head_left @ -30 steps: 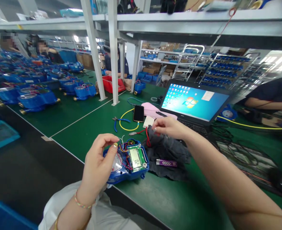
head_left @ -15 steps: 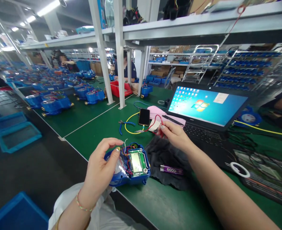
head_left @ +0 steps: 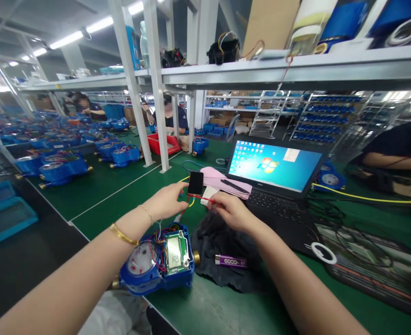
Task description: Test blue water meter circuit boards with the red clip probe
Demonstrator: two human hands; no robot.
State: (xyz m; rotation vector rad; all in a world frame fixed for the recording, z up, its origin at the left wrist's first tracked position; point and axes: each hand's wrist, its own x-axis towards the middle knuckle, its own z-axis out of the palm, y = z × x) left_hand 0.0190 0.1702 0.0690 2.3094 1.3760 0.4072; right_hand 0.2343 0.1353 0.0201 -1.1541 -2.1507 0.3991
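Observation:
My right hand (head_left: 229,210) is closed in a pinch on a red wire (head_left: 202,198), which runs leftward just below a black phone (head_left: 195,183). My left hand (head_left: 169,201) reaches in beside the phone's left edge, thumb and forefinger apart, nothing visible between them; its other fingers are hidden. Nearer me on the table edge sits a blue water meter (head_left: 160,281) with its round dial (head_left: 142,258), loose coloured wires and an exposed circuit board with a lit display (head_left: 175,252). A yellow cable (head_left: 191,203) passes under the red wire.
A dark cloth (head_left: 222,235) carries a purple-labelled stick (head_left: 231,261). An open laptop (head_left: 275,163) stands at right, with pink paper (head_left: 219,182) and a pen beside it. Shelf posts (head_left: 156,93) rise ahead near a red bin (head_left: 163,144). A co-worker's arm (head_left: 390,158) is at far right.
My left hand has left the water meter and moved forward to beside the phone, covering where the blue-handled pliers lay. The meter's display now shows characters. The camera view has shifted.

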